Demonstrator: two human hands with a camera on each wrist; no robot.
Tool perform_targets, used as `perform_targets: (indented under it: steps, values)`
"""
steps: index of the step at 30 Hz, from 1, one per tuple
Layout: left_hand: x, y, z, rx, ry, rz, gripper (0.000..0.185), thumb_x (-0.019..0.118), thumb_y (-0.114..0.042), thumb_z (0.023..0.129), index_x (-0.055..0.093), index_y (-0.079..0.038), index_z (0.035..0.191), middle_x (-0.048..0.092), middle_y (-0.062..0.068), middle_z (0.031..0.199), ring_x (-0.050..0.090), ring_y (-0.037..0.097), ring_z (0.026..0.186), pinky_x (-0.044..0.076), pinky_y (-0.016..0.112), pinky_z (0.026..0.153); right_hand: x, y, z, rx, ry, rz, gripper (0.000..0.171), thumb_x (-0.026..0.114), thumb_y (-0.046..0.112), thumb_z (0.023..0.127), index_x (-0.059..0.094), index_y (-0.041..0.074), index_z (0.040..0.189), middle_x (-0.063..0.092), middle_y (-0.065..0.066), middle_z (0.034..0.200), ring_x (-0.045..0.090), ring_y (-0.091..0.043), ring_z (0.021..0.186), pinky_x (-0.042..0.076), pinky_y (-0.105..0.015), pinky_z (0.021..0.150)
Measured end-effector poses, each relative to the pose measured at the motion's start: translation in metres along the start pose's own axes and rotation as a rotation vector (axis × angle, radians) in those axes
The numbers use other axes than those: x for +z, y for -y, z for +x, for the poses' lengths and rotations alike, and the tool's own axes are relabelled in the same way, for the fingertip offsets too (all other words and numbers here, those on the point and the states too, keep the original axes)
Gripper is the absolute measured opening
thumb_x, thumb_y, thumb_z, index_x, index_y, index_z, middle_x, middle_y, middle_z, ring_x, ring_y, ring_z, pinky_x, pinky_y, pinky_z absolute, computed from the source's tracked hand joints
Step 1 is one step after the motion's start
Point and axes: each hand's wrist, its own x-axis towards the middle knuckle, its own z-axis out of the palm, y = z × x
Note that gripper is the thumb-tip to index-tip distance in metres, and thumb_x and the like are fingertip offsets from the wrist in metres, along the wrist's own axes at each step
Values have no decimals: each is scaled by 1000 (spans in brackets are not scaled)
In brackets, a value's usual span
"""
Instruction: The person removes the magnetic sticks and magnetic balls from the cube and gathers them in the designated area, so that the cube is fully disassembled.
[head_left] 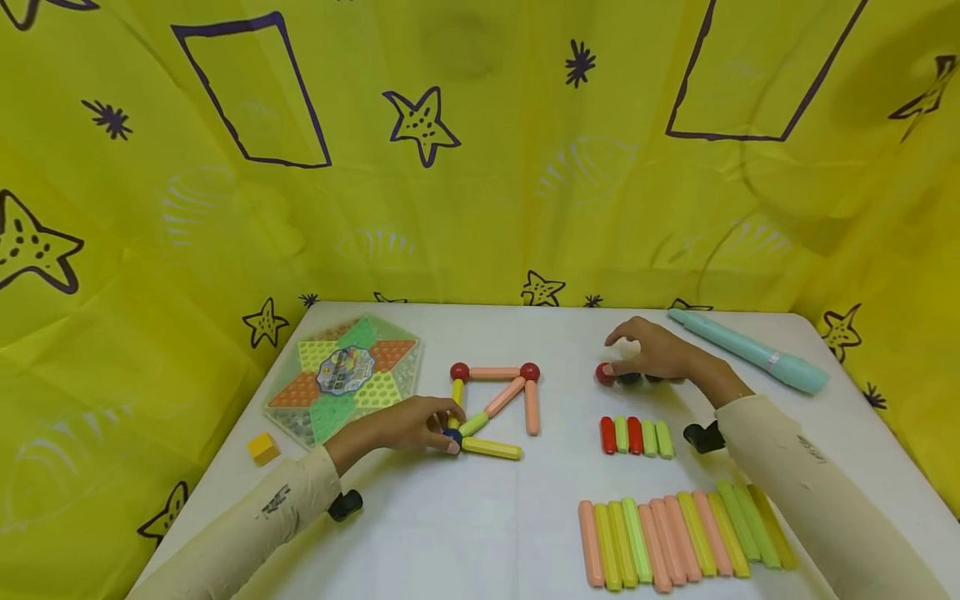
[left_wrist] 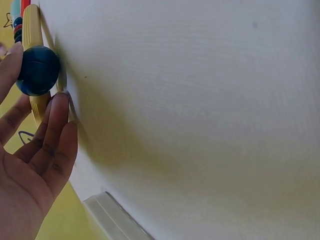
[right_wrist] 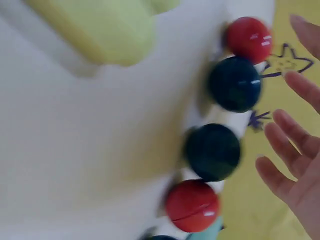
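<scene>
My left hand (head_left: 416, 423) pinches a dark blue ball (left_wrist: 39, 71) between thumb and fingers at the near left corner of a flat rod-and-ball figure. Yellow and green rods meet at this ball, including a yellow rod (head_left: 491, 448) pointing right. Two red balls, one at the far right corner (head_left: 529, 372), join a coral rod (head_left: 495, 373) along the figure's far side. My right hand (head_left: 651, 348) hovers over a row of red and dark balls, fingers spread. In the right wrist view its fingertips are beside a dark ball (right_wrist: 213, 152) and a red ball (right_wrist: 192, 205), gripping none.
Short red and green rods (head_left: 635, 435) lie in a row at the right, with longer coral, yellow and green rods (head_left: 675, 537) nearer. A hexagonal game box (head_left: 408, 350) and an orange block (head_left: 263, 448) are at the left. A turquoise tapered object (head_left: 750, 350) lies far right.
</scene>
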Motion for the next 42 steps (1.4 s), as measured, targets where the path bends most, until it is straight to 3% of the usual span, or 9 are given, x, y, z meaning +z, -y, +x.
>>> perform_targets:
  steps: [5,8,12,18,23,27,33,36,42]
  values:
    - [-1,0,-1,15,-7,1,40,77,-30,90,63,-15,124,66,3,108,62,14,96,52,35,88,0,31,-1,-43,-67,23,56,73,38,93,57,1,133,58,-23,129,59,-39,114,51,-53,93]
    - [-2,1,-1,22,-11,1,40,77,-30,90,63,-15,124,66,3,108,62,14,96,52,35,88,12,52,5,-32,-32,56,63,71,38,94,49,3,140,63,-21,122,66,-31,96,55,-42,81]
    - [-1,2,0,29,-7,-1,39,77,-30,90,63,-15,124,66,2,107,61,14,96,51,35,88,37,75,18,11,46,42,70,69,42,94,42,4,146,66,-14,110,64,-21,77,52,-32,69]
    - [1,3,1,33,4,-14,40,77,-31,90,63,-16,125,66,2,108,61,13,97,51,35,89,71,96,39,120,112,-24,82,74,46,89,38,3,149,71,-6,103,63,-18,81,50,-32,68]
    - [2,5,2,32,3,-12,40,77,-31,90,63,-17,125,65,0,107,61,12,96,51,33,88,86,104,48,205,121,-61,92,82,39,81,35,0,150,67,-16,119,60,-24,88,49,-35,72]
    - [0,5,1,34,0,-9,40,77,-31,91,62,-16,124,65,0,106,61,12,96,51,33,88,87,107,49,198,138,-53,81,75,28,86,34,-3,149,65,-18,112,59,-23,84,46,-32,71]
    - [-1,2,0,24,6,-7,40,77,-31,90,62,-16,125,65,-1,106,60,12,95,50,33,88,86,103,45,221,184,20,63,61,24,95,35,4,149,60,-10,79,52,-15,54,41,-24,51]
    - [-1,2,1,24,5,-3,41,77,-31,90,63,-16,125,65,-1,106,60,12,95,51,33,88,86,100,45,234,159,30,55,56,23,98,39,6,147,59,-12,83,49,-17,57,39,-26,52]
    - [-1,2,1,28,7,-1,41,77,-30,90,62,-15,125,65,1,106,61,12,95,51,33,88,90,96,46,202,28,-87,46,57,32,98,58,1,132,67,-19,114,58,-26,87,50,-39,74]
